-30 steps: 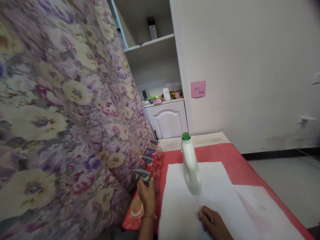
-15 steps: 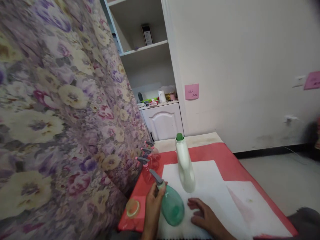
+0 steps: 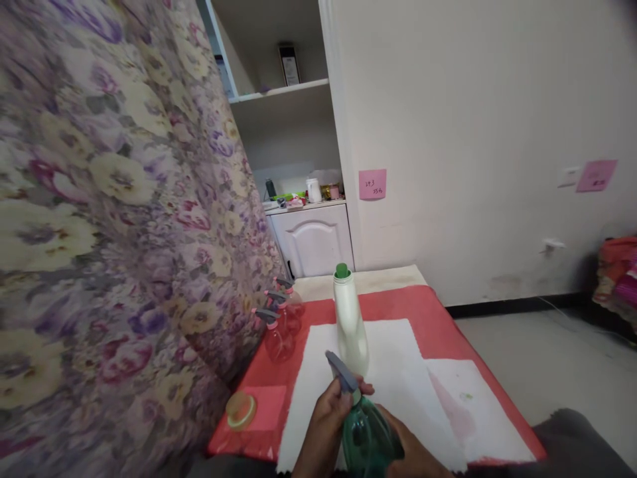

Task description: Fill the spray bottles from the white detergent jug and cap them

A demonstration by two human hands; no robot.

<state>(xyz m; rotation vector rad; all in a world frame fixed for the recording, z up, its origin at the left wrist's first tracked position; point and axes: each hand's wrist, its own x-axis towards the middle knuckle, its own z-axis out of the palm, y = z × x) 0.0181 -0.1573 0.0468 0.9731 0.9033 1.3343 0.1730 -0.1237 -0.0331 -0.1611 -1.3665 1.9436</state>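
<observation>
A green see-through spray bottle (image 3: 367, 435) with a grey trigger head is held low at the front of the table. My left hand (image 3: 332, 413) is closed around its neck, just under the trigger. Against the bottle's right side, my right hand (image 3: 411, 445) wraps round the body, its fingers partly hidden behind it. Just beyond stands a pale green jug-like bottle (image 3: 351, 325) with a green piece in its mouth, upright on a white sheet (image 3: 393, 358).
Several pink spray bottles (image 3: 279, 342) stand along the table's left edge by the floral curtain (image 3: 124, 265). A roll of tape (image 3: 241, 410) lies on a pink paper (image 3: 269, 406) at front left. A stained white sheet (image 3: 462, 411) lies on the red cloth (image 3: 442, 325) at right.
The green spray bottle has moved right and nearer to me, in my left hand. My right hand, apart from it before, has taken hold of its body. The camera view has shifted slightly.
</observation>
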